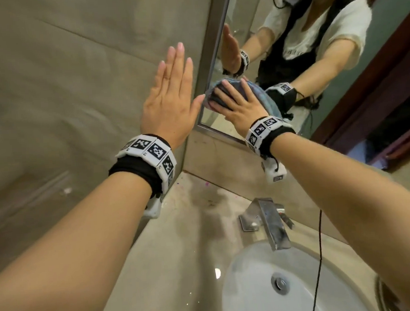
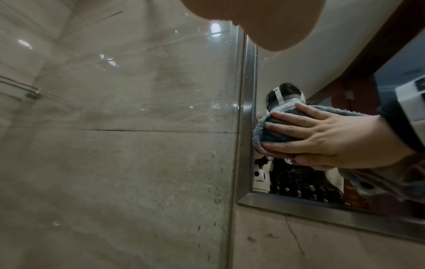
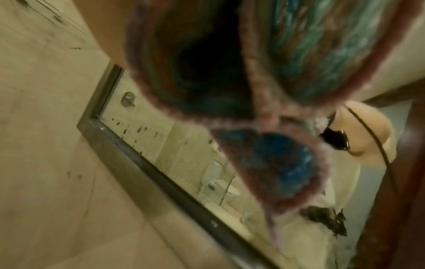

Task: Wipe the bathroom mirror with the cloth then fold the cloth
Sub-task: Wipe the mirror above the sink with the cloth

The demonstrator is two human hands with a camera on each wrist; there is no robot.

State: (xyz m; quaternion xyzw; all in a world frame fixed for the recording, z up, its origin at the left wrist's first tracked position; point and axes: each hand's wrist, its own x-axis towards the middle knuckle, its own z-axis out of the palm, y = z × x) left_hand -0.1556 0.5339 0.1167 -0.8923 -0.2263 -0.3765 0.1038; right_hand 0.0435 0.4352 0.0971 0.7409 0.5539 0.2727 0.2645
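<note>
The bathroom mirror [image 1: 386,52] has a metal frame [image 1: 208,62] and hangs above the sink. My right hand [image 1: 236,104] presses a bunched blue cloth [image 1: 264,96] flat against the glass at the mirror's lower left corner, fingers spread and fairly straight. The left wrist view shows the same right hand [image 2: 333,138] on the cloth [image 2: 271,136], close to the frame. A blurred fold of cloth [image 3: 264,72] fills the right wrist view in front of the mirror [image 3: 184,154]. My left hand [image 1: 168,97] lies flat on the wall left of the mirror, fingers straight, holding nothing.
Below my arms are a chrome faucet [image 1: 274,225] and a white basin [image 1: 252,297] set in a beige counter [image 1: 181,242]. A black cable [image 1: 319,256] hangs over the basin. A glossy tiled wall [image 2: 115,145] stands at the left, a dark wooden door frame [image 1: 390,108] at the right.
</note>
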